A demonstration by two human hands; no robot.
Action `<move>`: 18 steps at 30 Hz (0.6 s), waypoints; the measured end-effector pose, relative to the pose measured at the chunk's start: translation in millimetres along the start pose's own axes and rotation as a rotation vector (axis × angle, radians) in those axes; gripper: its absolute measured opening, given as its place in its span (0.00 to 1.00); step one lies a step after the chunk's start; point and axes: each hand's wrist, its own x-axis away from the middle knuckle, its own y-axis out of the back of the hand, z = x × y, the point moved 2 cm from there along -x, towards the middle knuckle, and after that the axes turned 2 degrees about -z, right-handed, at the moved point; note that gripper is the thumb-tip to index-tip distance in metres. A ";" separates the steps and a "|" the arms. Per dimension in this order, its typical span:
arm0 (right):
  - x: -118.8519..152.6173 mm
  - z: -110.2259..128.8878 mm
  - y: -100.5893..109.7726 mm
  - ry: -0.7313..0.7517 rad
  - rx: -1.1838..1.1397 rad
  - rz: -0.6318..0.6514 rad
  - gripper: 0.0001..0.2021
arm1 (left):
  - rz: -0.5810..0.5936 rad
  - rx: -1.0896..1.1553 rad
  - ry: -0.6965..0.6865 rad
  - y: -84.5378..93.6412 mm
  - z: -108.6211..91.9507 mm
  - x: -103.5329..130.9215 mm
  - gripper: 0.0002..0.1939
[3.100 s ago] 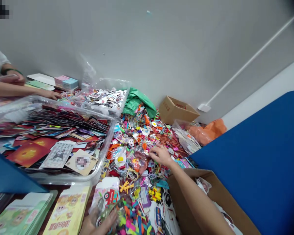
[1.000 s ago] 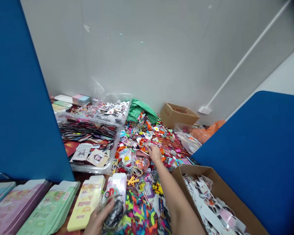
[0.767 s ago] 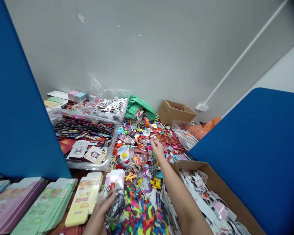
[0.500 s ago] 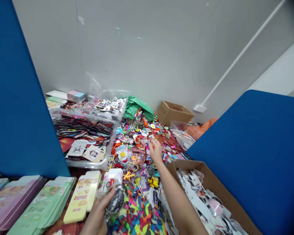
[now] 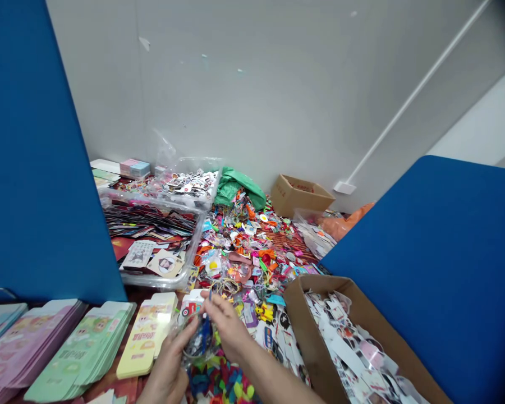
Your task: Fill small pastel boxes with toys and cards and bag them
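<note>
My left hand [image 5: 171, 359] is closed around a clear plastic packet [image 5: 198, 343] with dark and blue contents, low in the view. Beside it, the fingers of my right hand [image 5: 226, 322] are pressed together at the packet's upper edge, near a small dark blue item; exactly what they pinch is too small to tell. A white card with a red picture [image 5: 190, 306] shows just behind the packet. Under and beyond both hands lie colorful small pieces [image 5: 227, 384] and a heap of mixed trinkets [image 5: 252, 241].
Stacks of yellow [image 5: 141, 342], green [image 5: 82, 348] and purple envelopes [image 5: 29, 348] stand at the left. Clear bins [image 5: 196, 241] hold cards and stickers. An open carton [image 5: 315, 342] of white cards is at the right, between blue partitions [image 5: 437, 252]. A smaller box [image 5: 297, 202] stands behind.
My right hand has come back from the trinket heap to the packet in my left hand. Something blue now shows at the packet. The view has shifted slightly.
</note>
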 end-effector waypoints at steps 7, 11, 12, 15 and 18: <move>18.5 -33.4 -12.4 0.042 -0.155 -0.055 0.37 | -0.003 0.045 -0.020 -1.2 6.9 12.1 0.24; 31.5 -35.9 -16.4 -0.156 -0.374 0.037 0.36 | 0.004 -0.030 -0.044 2.5 7.1 17.9 0.22; 35.8 -34.2 -17.6 -0.168 -0.408 0.046 0.34 | 0.013 -0.075 -0.067 3.6 6.9 18.8 0.22; 48.1 -28.2 -20.1 -0.170 -0.471 0.022 0.27 | 0.019 -0.251 -0.144 6.9 6.5 18.2 0.23; 57.7 -25.2 -21.0 -0.218 -0.554 -0.041 0.26 | -0.059 -0.446 -0.313 8.6 3.6 13.6 0.21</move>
